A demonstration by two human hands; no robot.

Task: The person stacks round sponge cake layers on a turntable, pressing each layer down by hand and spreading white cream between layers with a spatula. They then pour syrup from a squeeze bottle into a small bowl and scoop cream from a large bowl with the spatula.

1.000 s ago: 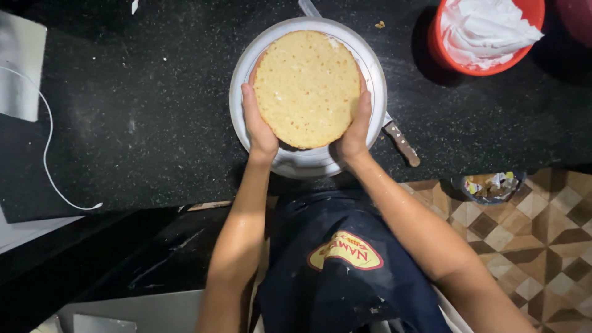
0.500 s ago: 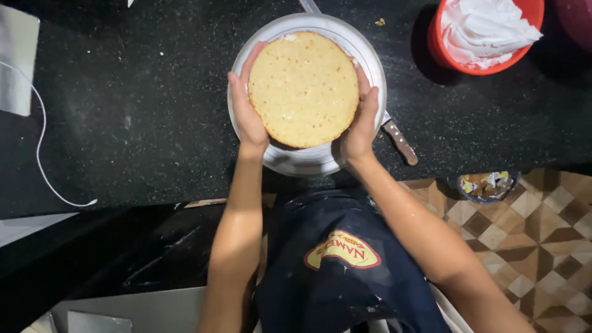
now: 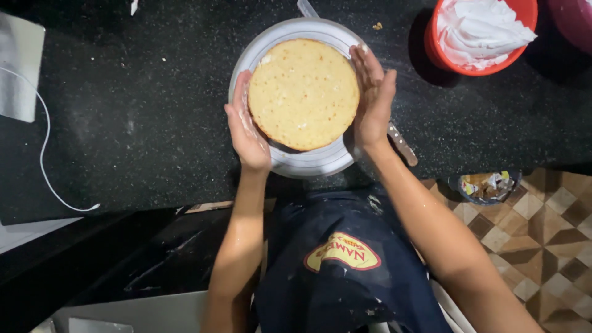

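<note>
Cake (image 3: pixel 303 94), round and pale yellow, upper centre of frame, sitting on a white round plate (image 3: pixel 308 163) on black counter (image 3: pixel 123 111). Left hand (image 3: pixel 246 129) flat and open against the cake's lower left edge, fingers straight, palm pressed to its side. Right hand (image 3: pixel 373 98) open likewise on the right edge, fingertips reaching the upper right rim. Neither closed around anything; just cupping the cake from both sides. Knife handle (image 3: pixel 402 145) poking out lower right from under the plate, blade hidden beneath; a pale tip at the top edge, cut off, possibly the same blade, cannot tell. Red bowl (image 3: pixel 435 46) of white cream in upper right, partly cut by the frame. Pink shape in far upper right corner, too cropped to identify. White cable (image 3: pixel 46 160) and grey flat object (image 3: pixel 21 68) at left edge, clipped. Small dish (image 3: pixel 487 185) of wrappers lower right over patterned floor. Dark apron (image 3: pixel 345 259) at bottom centre.
</note>
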